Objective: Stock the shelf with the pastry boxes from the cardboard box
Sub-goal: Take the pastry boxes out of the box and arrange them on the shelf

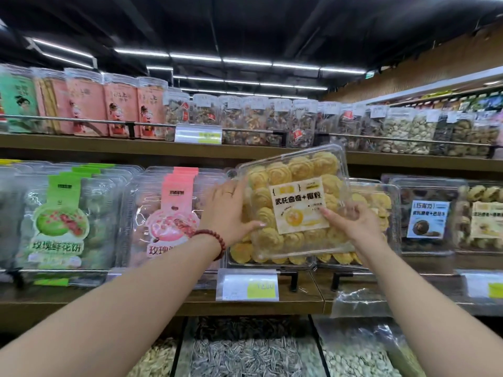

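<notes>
Only the head view here, so here goes. We've got one clear pastry box (294,202) up in both hands, tilted, in front of the middle shelf (299,297) and just above the stack of matching yellow cookie boxes (272,258) sitting there. Our left hand (228,213) clamps the box's left edge, thumb on the front face. Our right hand (353,224) pinches the lower right part, thumb on the label, fingers behind. The cardboard box isn't in shot.

Handling-wise, we reckon this thing is light but fiddly. It's thin clamshell plastic that likely flexes and slides a bit under the fingers, and the cookies inside look crumbly. So we'd hold it by the stiffer rims on opposite sides, not squeeze the middle of the lid, and set it down flat rather than drop it. Pink-label boxes (168,219) sit just left of the slot, so watch that edge going in.
</notes>
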The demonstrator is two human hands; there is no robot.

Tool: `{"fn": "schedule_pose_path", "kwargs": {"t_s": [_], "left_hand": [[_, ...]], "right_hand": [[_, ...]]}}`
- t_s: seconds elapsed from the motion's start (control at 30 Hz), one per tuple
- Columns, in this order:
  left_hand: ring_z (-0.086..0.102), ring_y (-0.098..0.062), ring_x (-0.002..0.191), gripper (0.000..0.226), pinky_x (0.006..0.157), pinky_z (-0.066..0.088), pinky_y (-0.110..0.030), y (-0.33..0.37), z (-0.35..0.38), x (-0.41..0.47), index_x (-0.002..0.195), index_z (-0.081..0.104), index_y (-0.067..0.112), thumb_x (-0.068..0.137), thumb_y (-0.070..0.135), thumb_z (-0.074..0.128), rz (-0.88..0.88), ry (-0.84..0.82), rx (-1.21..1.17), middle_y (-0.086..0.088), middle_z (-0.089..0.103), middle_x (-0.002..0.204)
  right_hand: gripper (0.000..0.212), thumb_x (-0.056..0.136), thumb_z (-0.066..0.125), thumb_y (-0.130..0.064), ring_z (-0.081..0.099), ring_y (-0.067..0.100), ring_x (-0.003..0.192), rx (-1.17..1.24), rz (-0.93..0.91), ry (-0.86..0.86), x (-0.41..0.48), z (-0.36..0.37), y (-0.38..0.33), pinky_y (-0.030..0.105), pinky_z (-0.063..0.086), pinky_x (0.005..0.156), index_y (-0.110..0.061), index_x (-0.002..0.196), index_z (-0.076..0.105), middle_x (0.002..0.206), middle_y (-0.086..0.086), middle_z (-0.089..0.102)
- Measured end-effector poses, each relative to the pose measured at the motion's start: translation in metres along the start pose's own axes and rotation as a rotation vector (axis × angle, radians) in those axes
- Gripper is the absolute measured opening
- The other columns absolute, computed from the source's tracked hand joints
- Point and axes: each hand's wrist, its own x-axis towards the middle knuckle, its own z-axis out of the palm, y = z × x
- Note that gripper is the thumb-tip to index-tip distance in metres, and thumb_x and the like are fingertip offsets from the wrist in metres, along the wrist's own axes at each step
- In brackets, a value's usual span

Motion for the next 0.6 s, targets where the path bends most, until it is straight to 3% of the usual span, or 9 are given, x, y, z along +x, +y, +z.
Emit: {"fn": "schedule_pose_path", "kwargs": {"t_s": [0.07,0.17,0.27,0.33,0.43,0.5,0.6], "left_hand": [[0.005,-0.025,0.146,0.115,0.117,0.001,-0.040,-0.001,0.010,-0.004,0.150,0.000,0.019,0.067,0.072,0.060,0.009,-0.038,0.081,-0.011,0.015,0.157],[-0.018,-0.029,0.144,0.121,0.117,-0.007,-0.043,-0.007,0.021,-0.009,0.147,-0.018,0.021,0.068,0.074,0.056,0.046,-0.094,0.202,-0.018,-0.013,0.156],[-0.035,-0.030,0.135,0.119,0.116,-0.014,-0.043,-0.015,0.027,-0.012,0.146,-0.020,0.023,0.070,0.071,0.057,0.105,-0.096,0.282,-0.017,-0.037,0.144],[-0.039,-0.028,0.130,0.116,0.110,-0.020,-0.041,-0.021,0.028,-0.013,0.147,-0.017,0.023,0.070,0.073,0.055,0.141,-0.107,0.337,-0.012,-0.039,0.142],[-0.038,-0.024,0.133,0.113,0.110,-0.021,-0.041,-0.032,0.027,-0.015,0.147,-0.015,0.024,0.071,0.076,0.049,0.188,-0.133,0.371,-0.002,-0.029,0.149],[-0.033,-0.025,0.137,0.108,0.114,-0.016,-0.043,-0.036,0.027,-0.018,0.148,-0.013,0.022,0.074,0.076,0.044,0.216,-0.129,0.395,-0.001,-0.020,0.155],[-0.030,-0.023,0.139,0.097,0.118,-0.009,-0.045,-0.037,0.027,-0.025,0.148,-0.010,0.019,0.082,0.071,0.038,0.237,-0.132,0.419,-0.001,-0.014,0.157]], "right_hand": [[0.087,0.046,0.084,-0.052,0.060,0.023,0.107,0.048,0.031,-0.039,-0.005,0.011,0.007,0.046,0.050,0.097,-0.013,0.117,0.053,0.116,0.003,0.061],[0.047,0.071,0.077,-0.035,0.054,0.014,0.093,0.050,0.070,-0.073,-0.007,0.024,0.025,0.038,0.043,0.099,-0.017,0.105,0.050,0.092,-0.007,0.055],[0.042,0.077,0.073,-0.036,0.051,0.004,0.082,-0.042,0.060,-0.126,-0.005,0.037,0.041,0.021,0.044,0.075,-0.019,0.106,0.048,0.090,-0.012,0.052],[0.038,0.076,0.073,-0.042,0.052,0.007,0.080,-0.173,0.016,-0.129,-0.005,0.047,0.046,0.020,0.041,0.063,-0.019,0.097,0.051,0.097,-0.002,0.057],[0.053,0.062,0.069,-0.067,0.052,0.022,0.078,-0.414,-0.077,-0.039,0.001,0.054,0.060,0.028,0.038,0.062,-0.019,0.071,0.050,0.089,0.008,0.056],[0.054,0.067,0.068,-0.065,0.048,0.018,0.070,-0.492,-0.063,-0.043,-0.001,0.056,0.059,0.026,0.032,0.055,-0.017,0.072,0.044,0.078,0.001,0.049],[0.052,0.076,0.069,-0.055,0.045,0.007,0.065,-0.509,-0.013,-0.057,-0.004,0.057,0.055,0.023,0.031,0.050,-0.018,0.095,0.037,0.076,-0.007,0.046]]}}
